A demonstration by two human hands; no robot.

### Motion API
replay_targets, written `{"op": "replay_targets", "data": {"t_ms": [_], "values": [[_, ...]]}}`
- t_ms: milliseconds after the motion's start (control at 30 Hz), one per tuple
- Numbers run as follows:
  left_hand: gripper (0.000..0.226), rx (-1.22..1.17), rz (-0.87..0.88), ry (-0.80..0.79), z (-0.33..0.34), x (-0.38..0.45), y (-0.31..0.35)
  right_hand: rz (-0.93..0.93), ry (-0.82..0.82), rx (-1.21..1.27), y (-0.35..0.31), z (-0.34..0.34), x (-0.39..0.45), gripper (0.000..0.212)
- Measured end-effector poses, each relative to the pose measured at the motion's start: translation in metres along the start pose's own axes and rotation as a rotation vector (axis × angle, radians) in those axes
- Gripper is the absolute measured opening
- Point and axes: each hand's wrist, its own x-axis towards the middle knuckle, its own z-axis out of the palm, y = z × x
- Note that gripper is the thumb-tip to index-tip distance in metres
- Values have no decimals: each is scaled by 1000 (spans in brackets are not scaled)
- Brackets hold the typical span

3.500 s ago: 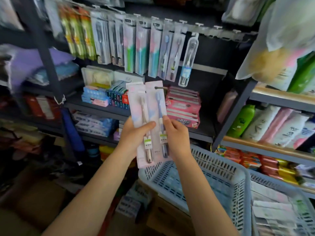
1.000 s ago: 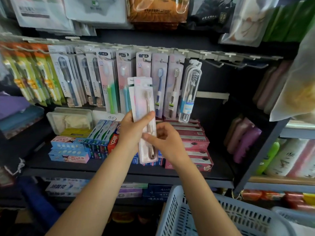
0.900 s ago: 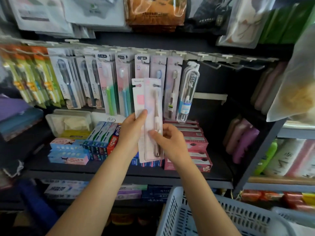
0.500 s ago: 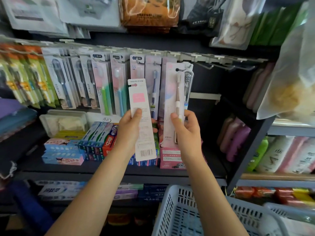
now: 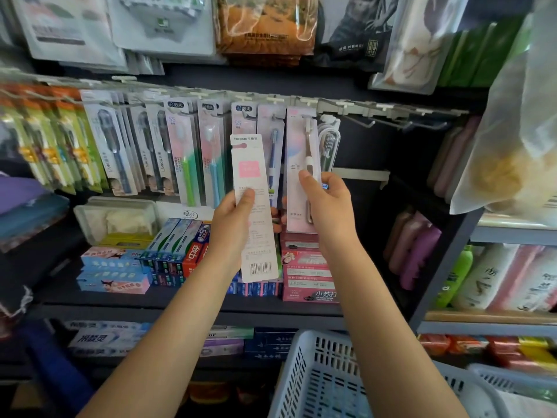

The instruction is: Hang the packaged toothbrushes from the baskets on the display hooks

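Observation:
My left hand point(image 5: 233, 223) holds a packaged toothbrush point(image 5: 252, 188) upright with its white back card and barcode toward me, in front of the hanging row. My right hand point(image 5: 328, 203) grips a second pink packaged toothbrush point(image 5: 297, 152), raised so its top reaches a display hook point(image 5: 304, 116) on the rail. I cannot tell whether the hole is over the hook. Several more packaged toothbrushes point(image 5: 180, 146) hang to the left. Empty hooks point(image 5: 388, 122) stick out to the right. A white slotted basket point(image 5: 319, 375) stands below my arms.
Toothpaste boxes point(image 5: 307, 273) are stacked on the dark shelf under the hooks. A clear toothbrush case point(image 5: 330, 146) hangs right of my right hand. Bottles point(image 5: 482, 279) fill the right shelves, bagged goods hang above, and a second basket point(image 5: 512, 387) sits at lower right.
The two packs were held together; my right hand has taken one and lifted it up and right to the hook rail. My left hand has kept the other pack, back side facing me.

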Motion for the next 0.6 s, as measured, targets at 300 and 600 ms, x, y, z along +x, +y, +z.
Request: {"op": "replay_targets", "data": {"t_ms": [300, 600], "values": [[13, -11, -98, -13, -6, 4, -6, 144, 34, -93, 31, 0, 3, 31], [23, 91, -167, -40, -11, 4, -19, 280, 31, -106, 79, -4, 10, 37]]}}
